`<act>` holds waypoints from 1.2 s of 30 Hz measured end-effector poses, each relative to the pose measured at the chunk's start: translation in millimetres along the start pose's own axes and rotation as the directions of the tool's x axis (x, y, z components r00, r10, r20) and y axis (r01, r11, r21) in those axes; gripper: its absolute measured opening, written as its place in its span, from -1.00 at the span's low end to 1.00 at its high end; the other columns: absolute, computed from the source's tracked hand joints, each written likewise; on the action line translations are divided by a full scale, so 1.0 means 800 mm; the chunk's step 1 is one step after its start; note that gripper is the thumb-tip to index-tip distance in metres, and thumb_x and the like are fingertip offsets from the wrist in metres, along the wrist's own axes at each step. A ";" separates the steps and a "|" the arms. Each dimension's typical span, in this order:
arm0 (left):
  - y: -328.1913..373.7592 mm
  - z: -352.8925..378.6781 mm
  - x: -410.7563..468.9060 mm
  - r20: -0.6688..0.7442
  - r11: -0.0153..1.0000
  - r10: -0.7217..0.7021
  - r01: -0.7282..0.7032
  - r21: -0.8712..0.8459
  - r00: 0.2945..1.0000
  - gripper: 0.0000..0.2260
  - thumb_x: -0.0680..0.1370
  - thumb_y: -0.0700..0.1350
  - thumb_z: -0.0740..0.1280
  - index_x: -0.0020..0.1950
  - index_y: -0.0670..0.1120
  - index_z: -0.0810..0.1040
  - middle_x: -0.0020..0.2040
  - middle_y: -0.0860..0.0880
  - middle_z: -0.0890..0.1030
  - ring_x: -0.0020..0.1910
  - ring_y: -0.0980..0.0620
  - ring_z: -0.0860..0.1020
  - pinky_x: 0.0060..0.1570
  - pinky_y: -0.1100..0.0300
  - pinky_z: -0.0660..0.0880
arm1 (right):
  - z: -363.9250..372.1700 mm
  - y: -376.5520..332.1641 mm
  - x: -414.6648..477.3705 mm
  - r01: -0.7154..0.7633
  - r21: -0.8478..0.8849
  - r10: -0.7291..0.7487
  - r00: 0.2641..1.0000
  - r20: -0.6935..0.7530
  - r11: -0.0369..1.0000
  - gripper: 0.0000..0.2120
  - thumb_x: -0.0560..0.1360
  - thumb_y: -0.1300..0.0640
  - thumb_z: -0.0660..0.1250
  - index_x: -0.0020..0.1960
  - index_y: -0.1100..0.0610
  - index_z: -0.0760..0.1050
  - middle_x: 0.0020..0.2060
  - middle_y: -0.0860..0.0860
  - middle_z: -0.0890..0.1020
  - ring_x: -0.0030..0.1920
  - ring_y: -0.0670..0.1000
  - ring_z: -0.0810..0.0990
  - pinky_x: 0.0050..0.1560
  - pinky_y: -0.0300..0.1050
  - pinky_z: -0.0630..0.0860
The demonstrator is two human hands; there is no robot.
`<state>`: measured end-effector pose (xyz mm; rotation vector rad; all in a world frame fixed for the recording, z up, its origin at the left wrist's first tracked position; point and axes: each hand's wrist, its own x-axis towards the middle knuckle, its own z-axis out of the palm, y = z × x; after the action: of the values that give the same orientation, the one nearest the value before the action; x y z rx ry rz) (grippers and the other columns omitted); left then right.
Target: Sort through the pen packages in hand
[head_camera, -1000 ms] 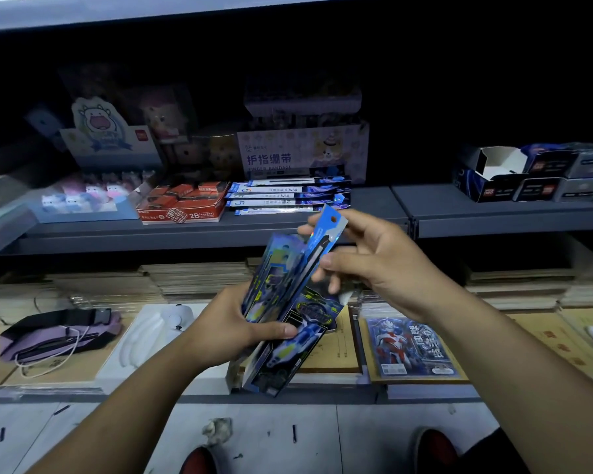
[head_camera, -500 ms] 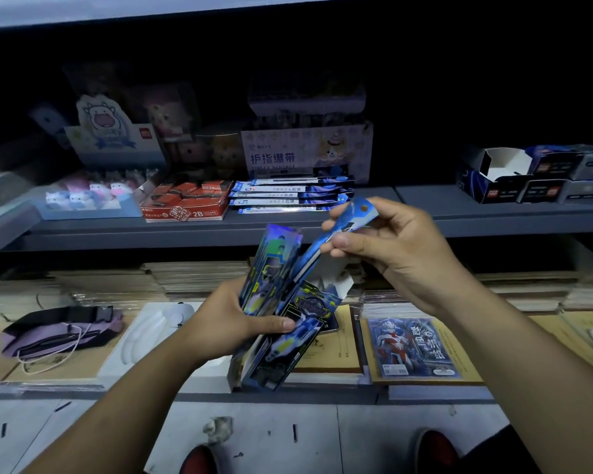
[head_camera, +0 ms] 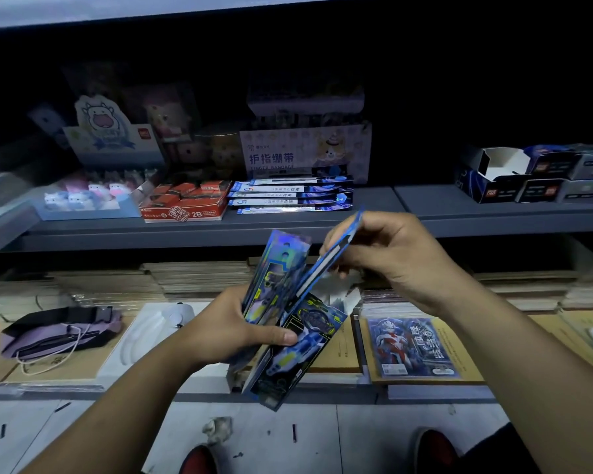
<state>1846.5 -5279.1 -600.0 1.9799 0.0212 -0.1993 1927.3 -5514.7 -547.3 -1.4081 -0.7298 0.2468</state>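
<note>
My left hand (head_camera: 226, 331) grips a blue display box (head_camera: 295, 350) of long shiny packets, thumb across its front. Several holographic packets (head_camera: 278, 271) stick up out of the box. My right hand (head_camera: 387, 258) pinches the top of one blue packet (head_camera: 332, 258), which leans up to the right with its lower end still at the box. Both hands hover in front of the grey shelf (head_camera: 459, 217), above the lower shelf of stacked paper goods.
On the grey shelf lie matching blue packets (head_camera: 288, 196), a red 2B box (head_camera: 185, 200), a finger-bandage box (head_camera: 305, 153) and dark boxes (head_camera: 545, 176) at right. Below are a purple pouch (head_camera: 59, 331), a white tray (head_camera: 148, 333), a hero-picture pack (head_camera: 411, 347) and notebooks.
My right hand has drawn the single blue packet up and to the right, away from the others. The left hand and box stayed almost still.
</note>
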 end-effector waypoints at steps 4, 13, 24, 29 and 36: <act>-0.003 -0.001 0.002 -0.027 1.000 -0.005 0.006 0.016 1.000 -0.66 0.39 -0.17 0.61 0.13 -0.07 0.65 0.01 0.02 0.75 0.02 0.04 0.72 0.07 0.17 0.60 | -0.001 -0.004 0.005 0.083 0.183 -0.059 0.990 -0.131 0.980 -0.86 0.48 0.34 0.37 0.01 0.36 0.51 -0.23 0.25 0.64 -0.29 0.12 0.65 -0.29 -0.16 0.61; -0.005 0.000 0.008 -0.243 0.997 0.043 -0.056 -0.046 0.969 -0.72 0.39 -0.24 0.59 0.04 -0.04 0.65 -0.14 0.12 0.75 -0.21 0.23 0.69 -0.27 0.47 0.49 | -0.012 0.007 0.011 0.057 -0.019 -0.059 0.850 -0.524 0.998 -0.91 0.56 0.44 0.31 -0.08 0.30 0.49 -0.35 0.16 0.65 -0.44 0.04 0.65 -0.43 -0.18 0.59; -0.008 0.003 0.010 -0.254 0.997 0.080 -0.073 0.038 0.964 -0.64 0.37 -0.16 0.62 0.10 0.03 0.64 -0.02 0.17 0.74 -0.02 0.21 0.70 -0.04 0.33 0.52 | -0.003 0.012 0.008 0.013 -0.005 -0.014 0.841 -0.541 1.000 -0.97 0.56 0.41 0.31 -0.05 0.33 0.50 -0.36 0.14 0.66 -0.35 0.11 0.73 -0.34 -0.16 0.63; -0.007 0.004 0.010 -0.266 0.996 0.087 -0.084 0.023 0.960 -0.64 0.36 -0.14 0.63 0.10 0.04 0.64 -0.02 0.18 0.74 -0.02 0.21 0.70 -0.02 0.30 0.53 | 0.008 0.016 0.005 -0.032 -0.097 -0.024 0.848 -0.529 0.995 -0.89 0.55 0.40 0.34 -0.10 0.29 0.44 -0.42 0.12 0.62 -0.33 0.18 0.74 -0.32 0.00 0.69; -0.003 0.008 0.010 -0.268 0.996 0.059 -0.076 -0.051 0.962 -0.77 0.42 -0.26 0.56 -0.04 -0.04 0.59 -0.42 0.14 0.65 -0.50 0.27 0.56 -0.46 0.48 0.41 | 0.019 0.034 0.003 -0.240 -0.608 0.049 0.949 -0.313 0.757 -0.77 0.46 0.11 0.53 -0.23 0.15 0.51 -0.44 -0.03 0.52 -0.45 -0.13 0.43 -0.35 -0.20 0.40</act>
<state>1852.9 -5284.5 -605.8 1.9301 0.1318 0.1124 1927.1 -5496.4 -572.3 -2.1149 -0.4761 -0.1052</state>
